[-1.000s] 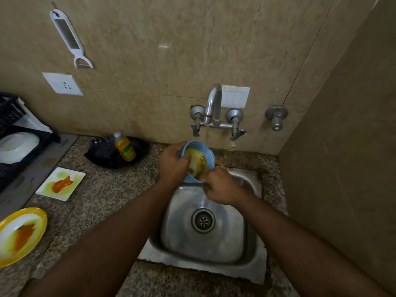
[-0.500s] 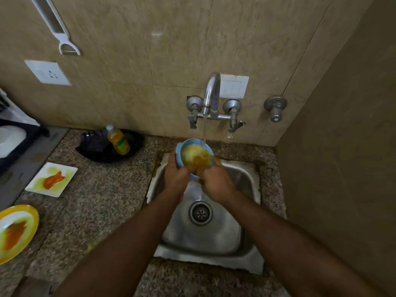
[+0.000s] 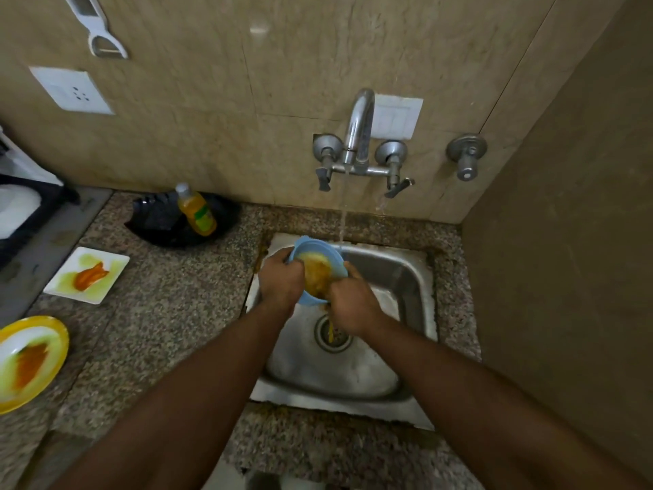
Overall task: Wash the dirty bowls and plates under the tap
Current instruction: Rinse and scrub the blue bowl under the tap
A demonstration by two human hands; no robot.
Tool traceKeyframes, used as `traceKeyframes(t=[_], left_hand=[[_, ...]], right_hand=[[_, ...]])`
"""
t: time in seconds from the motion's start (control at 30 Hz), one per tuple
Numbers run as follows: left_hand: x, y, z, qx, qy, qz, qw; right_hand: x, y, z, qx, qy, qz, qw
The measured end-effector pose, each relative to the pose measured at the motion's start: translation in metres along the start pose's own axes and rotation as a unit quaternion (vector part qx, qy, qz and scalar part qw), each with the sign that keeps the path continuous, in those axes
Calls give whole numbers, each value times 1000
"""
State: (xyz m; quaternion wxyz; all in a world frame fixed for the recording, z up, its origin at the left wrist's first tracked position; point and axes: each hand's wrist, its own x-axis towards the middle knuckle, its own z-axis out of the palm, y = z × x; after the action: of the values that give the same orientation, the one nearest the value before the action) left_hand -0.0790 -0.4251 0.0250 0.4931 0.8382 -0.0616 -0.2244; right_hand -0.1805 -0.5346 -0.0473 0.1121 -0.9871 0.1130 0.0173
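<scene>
A small blue bowl (image 3: 311, 247) with yellow-orange residue is held tilted over the steel sink (image 3: 410, 277). My left hand (image 3: 281, 282) grips its left rim. My right hand (image 3: 353, 305) is at the bowl's lower right edge, fingers reaching into it. Water runs from the tap (image 3: 358, 136) in a thin stream just to the right of the bowl. Yellow liquid drips from the bowl toward the drain (image 3: 332, 334). On the counter to the left lie a dirty white square plate (image 3: 111, 263) and a dirty yellow-rimmed plate (image 3: 53, 330).
A bottle of yellow dish soap (image 3: 198, 210) lies on a black tray (image 3: 155, 221) by the wall. A dark rack holding a white dish (image 3: 17, 206) is at the far left. A side wall closes in on the right of the sink.
The bowl has come down and slightly left, out from under the stream, and tilted more toward me. Yellow liquid now pours from it into the sink.
</scene>
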Motion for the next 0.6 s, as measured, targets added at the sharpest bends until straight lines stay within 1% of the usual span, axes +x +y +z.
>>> traceKeyframes(t=[0.07, 0.13, 0.17, 0.23, 0.27, 0.3, 0.33, 0.37, 0.4, 0.5, 0.57, 0.6], left_hand=[[-1, -3, 2, -16, 24, -22, 999], [2, -4, 3, 24, -7, -6, 1000], [3, -3, 4, 57, -28, 10, 998], [6, 0, 5, 132, -47, 51, 989], [6, 1, 6, 167, -45, 67, 983], [5, 3, 7, 203, -39, 78, 975], [3, 4, 7, 231, -34, 88, 968], [-1, 5, 7, 244, -32, 94, 965], [-2, 4, 7, 245, -31, 102, 964], [-6, -2, 2, 226, -19, 118, 967], [-5, -3, -5, 228, 4, 144, 963], [-3, -2, -8, 223, 11, 151, 963]], right_hand=[[-8, -10, 6, 126, 86, 37, 988], [-15, -12, 13, 253, 138, 73, 955], [-17, -13, 14, 339, 138, 104, 925], [-20, -21, 12, 517, 96, 159, 836], [-19, -26, 11, 574, 80, 173, 796], [-18, -29, 15, 603, 83, 186, 772], [-18, -33, 18, 616, 85, 198, 758], [-18, -36, 19, 615, 89, 204, 757], [-17, -38, 20, 604, 93, 199, 766], [-20, -40, 14, 523, 107, 155, 831], [-25, -35, 0, 455, 103, 76, 882], [-27, -27, -4, 380, 92, 21, 920]])
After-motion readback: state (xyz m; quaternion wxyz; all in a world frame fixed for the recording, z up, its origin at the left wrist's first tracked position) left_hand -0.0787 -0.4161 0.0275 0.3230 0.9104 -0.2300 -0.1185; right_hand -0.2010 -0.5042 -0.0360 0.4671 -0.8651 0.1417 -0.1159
